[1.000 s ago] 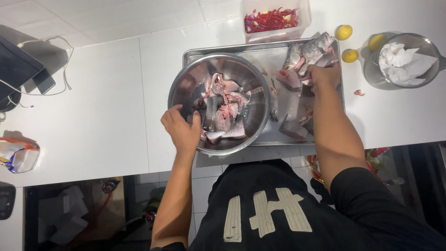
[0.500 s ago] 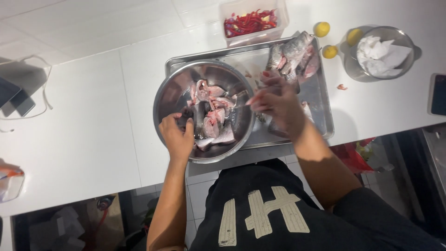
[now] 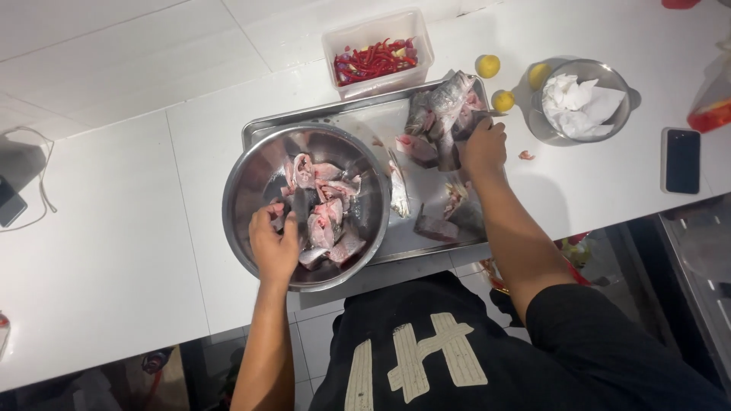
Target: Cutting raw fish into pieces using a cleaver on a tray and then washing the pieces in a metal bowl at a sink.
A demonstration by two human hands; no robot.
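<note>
Your round steel bowl (image 3: 251, 179) holds pink cut fish pieces (image 3: 324, 217); more grey, raw fish chunks (image 3: 442, 114) lie heaped on the steel tray (image 3: 335, 118).

Our left hand (image 3: 274, 245) sits inside the steel bowl (image 3: 251, 175) on the cut fish pieces (image 3: 324, 213). Our right hand (image 3: 483, 148) grips a bigger fish chunk (image 3: 445, 106) on the metal tray (image 3: 358, 122), probably the head end. Box of red chillies (image 3: 377, 57) just behind.
</note>
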